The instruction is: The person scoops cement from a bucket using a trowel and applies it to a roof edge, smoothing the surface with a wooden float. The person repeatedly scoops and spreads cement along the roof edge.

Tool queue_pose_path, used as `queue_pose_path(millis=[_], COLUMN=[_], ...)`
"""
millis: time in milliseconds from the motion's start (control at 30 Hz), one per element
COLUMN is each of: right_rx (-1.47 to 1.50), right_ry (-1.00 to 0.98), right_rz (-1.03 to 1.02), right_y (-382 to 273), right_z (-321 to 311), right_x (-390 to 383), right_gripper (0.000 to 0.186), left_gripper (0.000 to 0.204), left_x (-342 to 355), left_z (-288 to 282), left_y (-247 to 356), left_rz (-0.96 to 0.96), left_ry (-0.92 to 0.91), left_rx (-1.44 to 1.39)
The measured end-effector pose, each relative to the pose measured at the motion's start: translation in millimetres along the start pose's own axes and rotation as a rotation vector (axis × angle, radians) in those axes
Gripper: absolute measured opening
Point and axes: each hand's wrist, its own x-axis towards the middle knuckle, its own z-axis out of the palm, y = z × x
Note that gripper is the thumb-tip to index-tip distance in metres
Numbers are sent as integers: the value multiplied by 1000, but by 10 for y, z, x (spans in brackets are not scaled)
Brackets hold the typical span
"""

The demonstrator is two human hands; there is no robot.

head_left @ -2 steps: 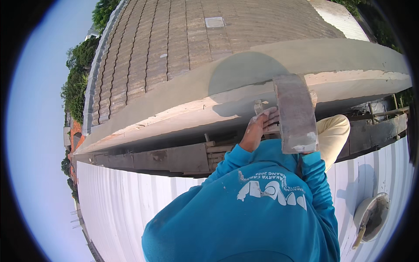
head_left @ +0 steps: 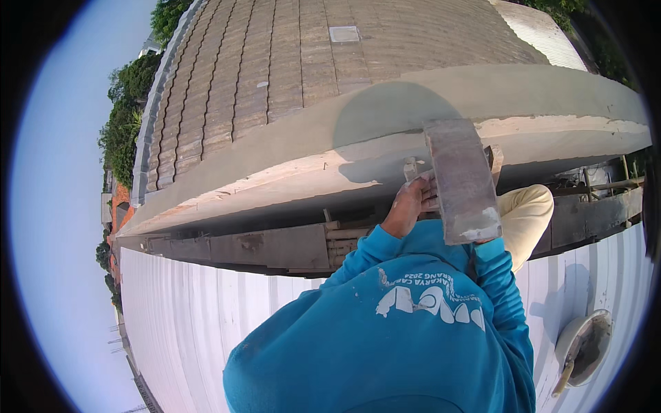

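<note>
A long, dark rectangular plastering float (head_left: 465,175), smeared with pale mortar at its near end, is held up in front of me. My right sleeve runs up beneath it, and the float hides my right hand except for a bit of wrist (head_left: 487,241). A tan piece (head_left: 495,158) shows past its right edge. At the float's left edge is my left hand (head_left: 407,206), dusty, with its fingers closed and partly behind the float. Just beyond those fingers juts a small pale stub (head_left: 411,167); whether I hold it is unclear. Ahead runs a plastered concrete ledge (head_left: 261,148).
Beyond the ledge rises a tiled roof (head_left: 275,62). Grey planks (head_left: 282,249) and poles lie along the gap below the ledge. White corrugated roofing (head_left: 179,296) spreads behind me. A bucket of mortar (head_left: 582,347) with a handled tool (head_left: 563,380) stands at lower right.
The float's far end has tilted slightly left, uncovering more of the tan piece behind its right edge. The whole view has shifted a little.
</note>
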Motion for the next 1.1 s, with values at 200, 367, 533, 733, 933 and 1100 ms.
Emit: queue_pose_path(millis=[200,367,533,733,933,1100], right_rx=[-1,-26,68,69,-15,-126], right_ry=[-241,-362,-495,-344,-96,-40], right_rz=[78,141,268,332,282,261], right_y=[-19,6,-43,-244,-369,-436], right_z=[252,346,269,-107,-684,-897], right_x=[156,150,203,110,2,77], right_gripper=[46,48,49,61,67,68], left_gripper=[45,39,37,41,54,62], left_x=[-62,-94,-66,-261,-756,-663], left_z=[-170,-366,-400,-965,-2285,-3742], left_y=[150,123,242,952,1758,2147], left_rz=[132,14,161,471,528,489], left_ry=[-233,-293,-204,290,1039,1589], left_rx=[-445,-596,-605,-348,603,1663])
